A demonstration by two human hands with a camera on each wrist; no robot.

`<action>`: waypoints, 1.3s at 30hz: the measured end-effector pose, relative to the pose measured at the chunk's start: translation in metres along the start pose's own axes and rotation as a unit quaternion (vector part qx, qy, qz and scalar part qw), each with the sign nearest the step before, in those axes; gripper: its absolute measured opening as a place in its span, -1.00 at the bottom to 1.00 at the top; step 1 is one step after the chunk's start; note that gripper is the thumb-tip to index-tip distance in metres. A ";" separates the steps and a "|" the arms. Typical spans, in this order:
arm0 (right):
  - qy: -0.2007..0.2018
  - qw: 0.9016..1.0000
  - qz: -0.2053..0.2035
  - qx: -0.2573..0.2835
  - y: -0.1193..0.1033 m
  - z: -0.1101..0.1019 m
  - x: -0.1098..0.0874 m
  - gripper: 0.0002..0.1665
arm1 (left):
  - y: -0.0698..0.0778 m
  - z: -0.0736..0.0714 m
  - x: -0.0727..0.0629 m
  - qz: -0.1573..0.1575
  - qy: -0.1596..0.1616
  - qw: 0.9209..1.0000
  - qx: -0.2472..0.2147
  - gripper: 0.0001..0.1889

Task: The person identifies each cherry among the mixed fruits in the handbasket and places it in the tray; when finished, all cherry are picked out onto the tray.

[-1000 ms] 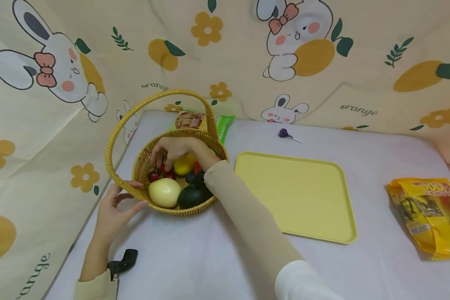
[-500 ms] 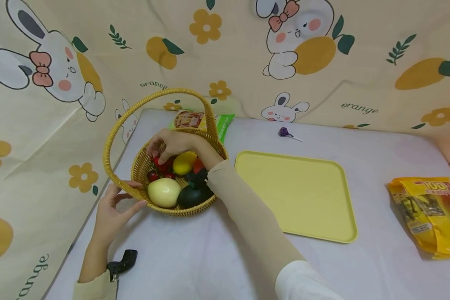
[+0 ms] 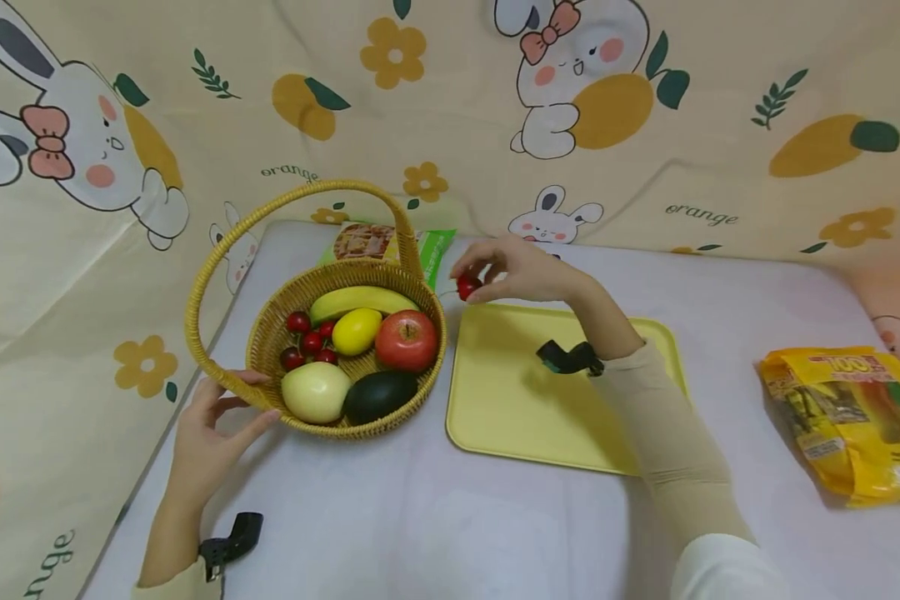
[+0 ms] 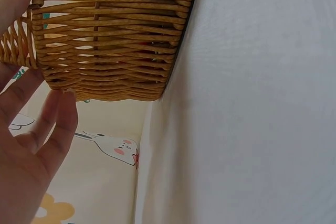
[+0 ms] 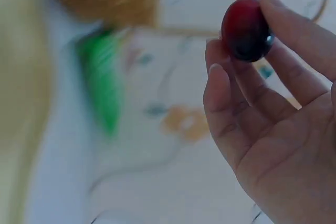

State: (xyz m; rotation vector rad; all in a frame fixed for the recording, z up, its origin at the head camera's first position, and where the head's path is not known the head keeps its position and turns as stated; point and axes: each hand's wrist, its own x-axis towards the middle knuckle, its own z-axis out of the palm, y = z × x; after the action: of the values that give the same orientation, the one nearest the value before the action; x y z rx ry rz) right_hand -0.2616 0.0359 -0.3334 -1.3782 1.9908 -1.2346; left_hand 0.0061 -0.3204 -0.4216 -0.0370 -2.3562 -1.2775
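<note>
My left hand [image 3: 212, 442] holds the left side of a wicker basket [image 3: 378, 428] where its tall handle meets the rim. The left wrist view shows the thumb and fingers [image 4: 65, 114] on the woven wall. Between thumb and fingertips, my right hand [image 3: 528, 271] pinches a dark red cherry [image 5: 245, 30] with a green stem, above the yellow tray's far left corner. Inside the basket lie a banana [image 3: 363, 302], a lemon [image 3: 357, 332], a red apple [image 3: 407, 342], several cherries [image 3: 311, 342], a pale yellow oval fruit [image 3: 317, 392] and a dark green oval fruit [image 3: 381, 397].
Right of the basket lies the yellow tray [image 3: 495, 417], partly under my right forearm. Behind the basket is a green-edged snack packet [image 3: 435, 250]. A yellow snack bag [image 3: 847, 425] sits at far right. The lollipop is mostly hidden by my right hand. Printed cloth backs the table.
My right hand has lifted a cherry out of the basket and moved right with it, over the tray's edge. My left hand keeps its hold on the basket.
</note>
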 end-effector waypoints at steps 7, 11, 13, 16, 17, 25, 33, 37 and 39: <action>0.027 0.994 0.103 -0.014 0.052 0.008 -0.029 -0.68 | -0.001 -0.002 -0.001 0.006 0.001 1.000 0.000 -0.38; 0.028 0.991 0.117 -0.054 0.064 0.014 -0.033 -0.71 | -0.002 -0.001 -0.001 0.004 0.004 1.000 -0.001 -0.38; 0.023 0.990 0.115 -0.076 0.065 0.016 -0.033 -0.71 | -0.002 0.000 -0.001 0.004 0.004 1.000 -0.002 -0.38; 0.018 0.989 0.111 -0.098 0.066 0.020 -0.033 -0.69 | -0.002 0.000 -0.001 0.004 0.004 1.000 -0.003 -0.38; 0.017 0.989 0.109 -0.104 0.067 0.022 -0.032 -0.68 | -0.002 0.000 -0.001 0.005 0.003 1.000 -0.003 -0.38; 0.039 0.986 0.089 -0.134 0.070 0.029 -0.031 -0.68 | -0.001 0.000 -0.001 0.007 0.004 1.000 -0.003 -0.38; 0.072 0.981 0.075 -0.162 0.071 0.035 -0.023 -0.68 | -0.001 0.000 -0.001 0.004 0.003 1.000 -0.002 -0.39; 0.075 0.980 0.080 -0.167 0.069 0.038 -0.019 -0.68 | 0.000 0.000 -0.001 0.005 0.002 1.000 -0.001 -0.40; 0.069 0.978 0.087 -0.174 0.069 0.039 -0.019 -0.67 | 0.000 0.000 -0.001 0.008 0.002 1.000 -0.001 -0.39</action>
State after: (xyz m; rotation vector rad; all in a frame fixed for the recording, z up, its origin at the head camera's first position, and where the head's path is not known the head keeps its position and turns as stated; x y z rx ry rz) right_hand -0.2610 0.0438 -0.4147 -1.2620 2.4584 -0.9584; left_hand 0.0066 -0.3205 -0.4218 -0.0539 -2.3474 -1.2701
